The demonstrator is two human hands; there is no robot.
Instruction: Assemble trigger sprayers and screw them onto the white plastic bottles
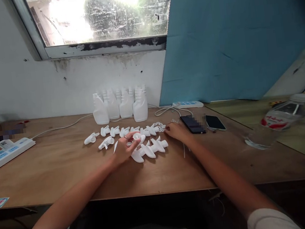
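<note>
My left hand is closed on a white spray trigger head, its round collar facing up. My right hand rests farther right with its fingertips pinched together beside a small cluster of white rings. Whether a ring is between those fingertips is too small to tell. Several more white trigger heads lie in a row just in front of and right of my left hand. Another row of trigger heads runs behind it, and one loose trigger head lies to its left.
White spray bottles without tops stand grouped by the wall. Two phones lie right of my right hand. A clear plastic bottle is at the far right. Power strips and cables lie on the wooden table.
</note>
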